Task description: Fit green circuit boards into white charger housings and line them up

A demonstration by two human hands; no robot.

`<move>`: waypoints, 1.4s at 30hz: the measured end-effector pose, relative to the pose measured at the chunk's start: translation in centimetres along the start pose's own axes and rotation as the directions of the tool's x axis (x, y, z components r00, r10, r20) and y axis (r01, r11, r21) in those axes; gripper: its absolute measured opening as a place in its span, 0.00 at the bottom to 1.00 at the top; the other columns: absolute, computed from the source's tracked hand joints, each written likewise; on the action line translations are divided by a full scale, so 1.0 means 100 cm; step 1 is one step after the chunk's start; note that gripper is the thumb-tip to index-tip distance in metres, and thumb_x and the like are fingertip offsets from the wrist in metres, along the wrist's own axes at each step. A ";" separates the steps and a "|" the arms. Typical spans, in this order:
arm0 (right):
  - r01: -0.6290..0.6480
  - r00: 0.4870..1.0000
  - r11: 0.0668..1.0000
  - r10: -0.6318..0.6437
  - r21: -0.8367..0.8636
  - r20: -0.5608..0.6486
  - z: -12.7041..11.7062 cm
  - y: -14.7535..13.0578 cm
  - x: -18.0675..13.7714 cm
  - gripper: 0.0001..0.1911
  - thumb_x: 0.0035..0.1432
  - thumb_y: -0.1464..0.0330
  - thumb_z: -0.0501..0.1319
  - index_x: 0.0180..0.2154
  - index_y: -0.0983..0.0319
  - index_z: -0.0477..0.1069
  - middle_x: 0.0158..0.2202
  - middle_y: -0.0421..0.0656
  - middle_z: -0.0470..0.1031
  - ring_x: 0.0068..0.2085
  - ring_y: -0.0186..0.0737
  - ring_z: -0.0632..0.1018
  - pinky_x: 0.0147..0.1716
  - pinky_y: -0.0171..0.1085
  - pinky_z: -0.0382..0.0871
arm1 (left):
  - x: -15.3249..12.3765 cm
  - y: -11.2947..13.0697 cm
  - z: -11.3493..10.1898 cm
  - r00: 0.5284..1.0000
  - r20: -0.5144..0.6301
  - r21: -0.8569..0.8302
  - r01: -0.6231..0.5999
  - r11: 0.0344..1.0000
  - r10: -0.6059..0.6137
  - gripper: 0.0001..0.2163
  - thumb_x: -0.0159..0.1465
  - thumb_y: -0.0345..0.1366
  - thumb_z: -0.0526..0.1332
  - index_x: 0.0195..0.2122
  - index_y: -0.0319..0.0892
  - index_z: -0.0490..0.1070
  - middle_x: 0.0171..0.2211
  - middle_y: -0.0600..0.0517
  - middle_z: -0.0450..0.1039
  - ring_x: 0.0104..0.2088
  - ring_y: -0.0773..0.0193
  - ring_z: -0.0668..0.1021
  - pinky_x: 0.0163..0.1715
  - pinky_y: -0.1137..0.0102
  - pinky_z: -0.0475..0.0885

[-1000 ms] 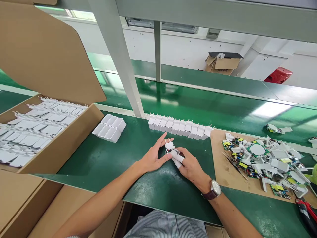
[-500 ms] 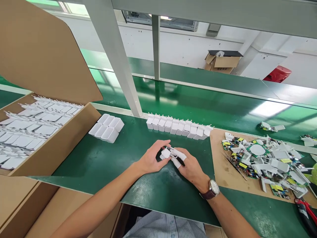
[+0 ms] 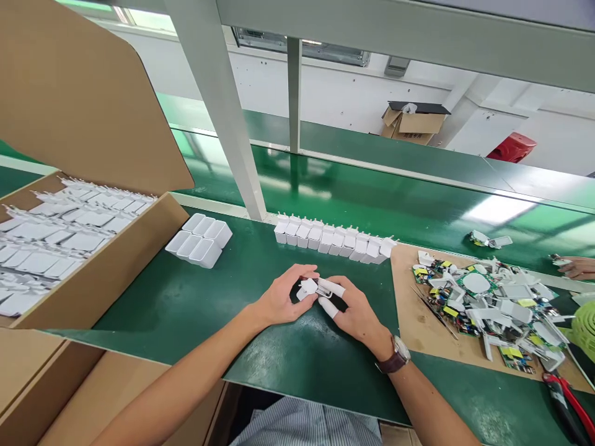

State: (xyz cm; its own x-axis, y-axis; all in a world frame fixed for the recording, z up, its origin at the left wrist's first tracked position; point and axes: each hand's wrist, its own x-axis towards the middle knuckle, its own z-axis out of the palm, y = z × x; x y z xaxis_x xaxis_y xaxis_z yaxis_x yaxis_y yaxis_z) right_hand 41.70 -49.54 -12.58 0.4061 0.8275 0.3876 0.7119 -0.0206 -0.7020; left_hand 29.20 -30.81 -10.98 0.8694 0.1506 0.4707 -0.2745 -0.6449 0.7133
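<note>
Above the green tabletop [image 3: 195,316], my two hands meet over a small white plastic part [image 3: 307,288]. My left hand [image 3: 286,296] curls round it from the left, fingers and thumb closed on its edges. My right hand [image 3: 360,310] wears white covers on its thumb and forefinger. Those two fingertips pinch the right end of the part, where a thin, shiny piece [image 3: 324,290] shows; its exact kind is too small to make out. Behind the hands stands a row of white plastic cases [image 3: 332,240] with thin tips on top.
Left are an open carton [image 3: 106,272] of white pieces and a cluster of white cups [image 3: 203,253]. Rightward, circuit boards and housings [image 3: 515,303] are heaped on a brown board [image 3: 404,291] beside tweezers [image 3: 434,310] and red-handled pliers [image 3: 564,396]. A co-worker's hand [image 3: 579,267] is at the right edge.
A co-worker's hand has come into view at the right edge, at a circuit board. The loose assembly on the belt has moved left. My hands keep nearly the same hold, and the view has shifted slightly.
</note>
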 end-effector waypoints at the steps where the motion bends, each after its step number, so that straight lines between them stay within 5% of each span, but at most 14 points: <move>1: -0.020 0.999 0.995 0.023 0.099 -0.026 -0.002 0.002 -0.001 0.22 0.66 0.68 0.63 0.60 0.53 0.67 0.54 0.47 0.74 0.50 0.45 0.80 0.51 0.46 0.79 | 0.000 -0.001 0.000 1.000 0.005 -0.003 0.002 1.000 -0.002 0.27 0.65 0.33 0.65 0.64 0.46 0.60 0.50 0.46 0.78 0.49 0.57 0.81 0.51 0.60 0.78; 4: -0.015 0.995 0.974 0.037 0.226 -0.092 -0.004 0.005 -0.002 0.27 0.64 0.66 0.66 0.63 0.52 0.64 0.58 0.48 0.70 0.54 0.45 0.79 0.56 0.47 0.77 | 0.000 -0.003 -0.001 1.000 0.013 -0.014 0.001 1.000 -0.001 0.28 0.66 0.33 0.65 0.65 0.46 0.59 0.50 0.45 0.77 0.49 0.57 0.81 0.51 0.60 0.78; 7: 0.027 0.998 0.987 -0.017 0.159 -0.063 0.000 0.005 0.000 0.22 0.65 0.67 0.64 0.60 0.52 0.70 0.55 0.47 0.74 0.56 0.46 0.77 0.58 0.49 0.74 | -0.001 -0.005 -0.003 0.999 0.041 -0.022 0.029 0.999 -0.028 0.28 0.66 0.36 0.66 0.66 0.48 0.58 0.50 0.46 0.77 0.48 0.57 0.81 0.52 0.58 0.78; 9: -0.050 0.996 0.974 0.064 0.219 -0.056 0.004 0.003 0.002 0.18 0.66 0.65 0.62 0.57 0.53 0.73 0.53 0.48 0.77 0.53 0.46 0.79 0.54 0.48 0.77 | -0.001 -0.006 -0.004 0.996 0.076 -0.052 0.059 0.997 -0.055 0.37 0.63 0.41 0.71 0.69 0.49 0.54 0.54 0.44 0.75 0.50 0.54 0.80 0.53 0.56 0.77; 12: -0.307 0.934 0.785 0.356 0.537 0.013 0.009 -0.002 0.007 0.17 0.67 0.57 0.60 0.52 0.56 0.77 0.47 0.47 0.81 0.44 0.47 0.82 0.42 0.46 0.82 | -0.001 -0.007 -0.002 0.998 0.068 -0.112 0.020 0.993 -0.012 0.51 0.54 0.48 0.77 0.72 0.50 0.46 0.60 0.40 0.68 0.55 0.49 0.77 0.53 0.53 0.78; 14: -0.433 0.866 0.581 0.480 0.689 0.139 0.009 -0.006 0.009 0.21 0.66 0.52 0.59 0.49 0.58 0.78 0.42 0.47 0.83 0.39 0.48 0.83 0.36 0.47 0.83 | 0.000 -0.007 0.003 0.999 0.013 -0.092 -0.035 0.995 0.036 0.47 0.57 0.47 0.75 0.72 0.50 0.49 0.57 0.41 0.70 0.52 0.50 0.78 0.52 0.53 0.78; 16: -0.492 0.828 0.475 0.515 0.729 0.222 0.008 -0.011 0.011 0.24 0.63 0.47 0.60 0.46 0.59 0.79 0.39 0.47 0.83 0.39 0.51 0.83 0.34 0.48 0.83 | 0.000 -0.005 0.006 0.997 -0.037 -0.038 -0.064 0.997 0.062 0.39 0.62 0.46 0.72 0.69 0.50 0.55 0.50 0.45 0.73 0.47 0.55 0.78 0.48 0.56 0.79; 22: -0.511 0.805 0.355 0.518 0.783 0.290 0.008 -0.019 0.012 0.26 0.59 0.45 0.64 0.42 0.61 0.78 0.39 0.48 0.83 0.40 0.54 0.83 0.35 0.51 0.83 | 0.002 -0.003 0.006 0.996 -0.051 0.019 -0.071 0.997 0.072 0.29 0.64 0.46 0.70 0.63 0.46 0.63 0.47 0.46 0.74 0.44 0.57 0.78 0.46 0.60 0.78; 29: -0.439 0.829 0.555 0.553 0.707 0.081 0.013 -0.008 0.006 0.21 0.57 0.51 0.68 0.45 0.59 0.75 0.42 0.47 0.81 0.43 0.50 0.81 0.47 0.53 0.80 | 0.001 -0.002 0.002 1.000 -0.001 -0.008 0.015 1.000 -0.015 0.31 0.66 0.50 0.67 0.66 0.46 0.61 0.56 0.42 0.73 0.54 0.52 0.78 0.55 0.55 0.77; 34: -0.329 0.901 0.897 0.392 0.295 -0.188 0.010 -0.004 -0.001 0.26 0.54 0.60 0.71 0.53 0.58 0.69 0.45 0.46 0.74 0.43 0.45 0.76 0.50 0.50 0.76 | 0.006 0.000 0.000 0.990 -0.031 -0.023 -0.136 0.990 0.135 0.16 0.72 0.34 0.60 0.60 0.45 0.71 0.59 0.41 0.74 0.60 0.54 0.75 0.60 0.52 0.75; 38: -0.257 0.964 0.948 0.265 0.186 -0.018 0.006 0.004 -0.003 0.48 0.55 0.61 0.71 0.70 0.59 0.49 0.41 0.42 0.71 0.35 0.40 0.73 0.41 0.47 0.77 | 0.010 0.002 -0.002 0.974 -0.007 -0.069 -0.224 0.972 0.225 0.08 0.66 0.34 0.68 0.46 0.43 0.77 0.58 0.39 0.75 0.59 0.50 0.77 0.57 0.49 0.76; 42: -0.290 0.953 0.936 0.263 0.200 0.150 0.010 0.014 -0.001 0.48 0.58 0.66 0.68 0.72 0.58 0.46 0.32 0.35 0.68 0.31 0.39 0.73 0.36 0.43 0.75 | 0.011 0.004 0.002 0.968 0.041 -0.071 -0.244 0.967 0.248 0.05 0.65 0.34 0.69 0.40 0.43 0.76 0.55 0.40 0.78 0.58 0.50 0.78 0.57 0.49 0.76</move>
State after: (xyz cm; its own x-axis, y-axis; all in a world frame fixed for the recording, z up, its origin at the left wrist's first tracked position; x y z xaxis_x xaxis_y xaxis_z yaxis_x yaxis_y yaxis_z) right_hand 42.06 -49.10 -14.16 0.4886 0.8673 0.0948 0.4341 -0.1474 -0.8887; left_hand 30.13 -31.08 -10.25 0.7904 -0.0448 0.6109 -0.5072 -0.6070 0.6117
